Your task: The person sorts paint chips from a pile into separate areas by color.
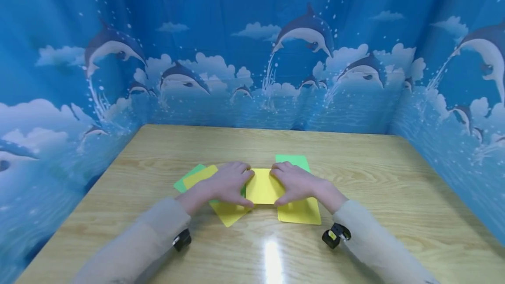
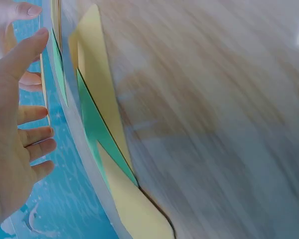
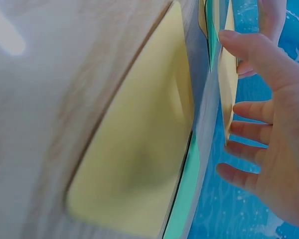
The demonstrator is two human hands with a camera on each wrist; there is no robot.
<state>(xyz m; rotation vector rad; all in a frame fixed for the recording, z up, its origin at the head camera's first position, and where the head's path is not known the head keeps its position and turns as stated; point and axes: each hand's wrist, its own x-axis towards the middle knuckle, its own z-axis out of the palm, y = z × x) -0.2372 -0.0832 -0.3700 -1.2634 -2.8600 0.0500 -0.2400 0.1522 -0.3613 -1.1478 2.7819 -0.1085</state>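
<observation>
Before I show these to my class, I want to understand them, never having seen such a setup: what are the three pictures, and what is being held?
There is no machine at work, just a person's left hand and right hand. The wide picture comes from a camera on the head, looking forward and down. The other two come from wrist cameras, one per arm, each showing its own hand close up, with the table tilted.

On the table, overlapping cards, green and yellow, lie by the left hand. By the right hand are a green sheet and a yellow sheet. Both hands hold a yellow card above the table, one at each side. Behind hangs a blue dolphin curtain.
</observation>
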